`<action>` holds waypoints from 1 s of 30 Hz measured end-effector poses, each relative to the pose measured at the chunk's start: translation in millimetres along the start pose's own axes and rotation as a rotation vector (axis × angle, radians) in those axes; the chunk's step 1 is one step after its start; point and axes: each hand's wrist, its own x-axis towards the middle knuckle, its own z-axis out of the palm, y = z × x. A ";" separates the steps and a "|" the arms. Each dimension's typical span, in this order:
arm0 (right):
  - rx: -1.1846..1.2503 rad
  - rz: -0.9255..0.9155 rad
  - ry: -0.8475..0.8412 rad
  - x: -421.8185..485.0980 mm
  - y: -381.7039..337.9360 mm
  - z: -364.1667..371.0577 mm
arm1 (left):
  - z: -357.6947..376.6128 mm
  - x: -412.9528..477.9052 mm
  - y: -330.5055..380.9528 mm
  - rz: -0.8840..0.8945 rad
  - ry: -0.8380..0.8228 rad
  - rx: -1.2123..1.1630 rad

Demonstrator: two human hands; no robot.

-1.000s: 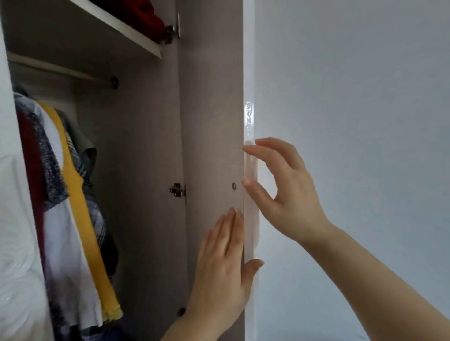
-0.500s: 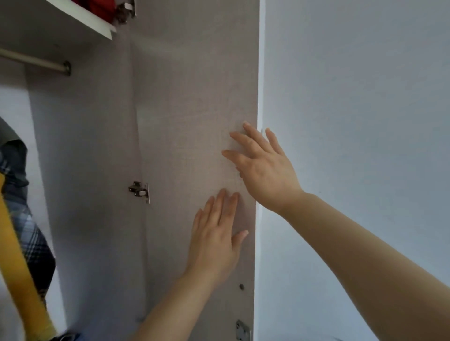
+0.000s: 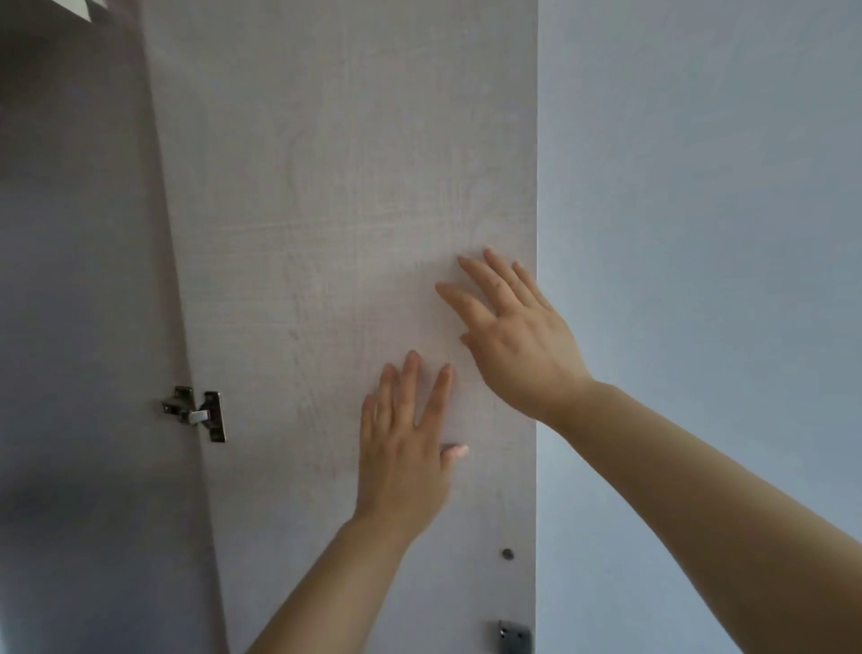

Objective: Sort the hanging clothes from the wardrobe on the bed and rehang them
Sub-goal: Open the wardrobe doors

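- The wardrobe (image 3: 70,327) shows only its shadowed inner side panel at the far left, with a corner of a white shelf (image 3: 77,5) at the top edge. The hanging clothes are out of view here, and so is the bed.
- A metal hinge (image 3: 196,413) joins that panel to the door (image 3: 326,186), which stands swung open with its pale wood-grain inner face to the camera.
- The left hand (image 3: 406,448) lies flat on the door, fingers straight and slightly spread, grasping nothing.
- The right hand (image 3: 517,336) is just above and beside it, also flat against the door near its free edge, with nothing held (both palms seem to be pushing the door wider).
- A small round stud (image 3: 507,554) and a metal plate (image 3: 513,637) sit low on the door near that edge.
- A plain wall (image 3: 699,233) fills the right.
- Progress, as a judgement: only the opening step is in hand, and taking clothes out, sorting and rehanging all remain.
- No brand, label or writing can be read.
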 end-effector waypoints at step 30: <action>0.484 -0.236 0.305 1.1 -68.1 93.0 | -18.0 -51.4 -57.4 -0.437 0.082 0.382</action>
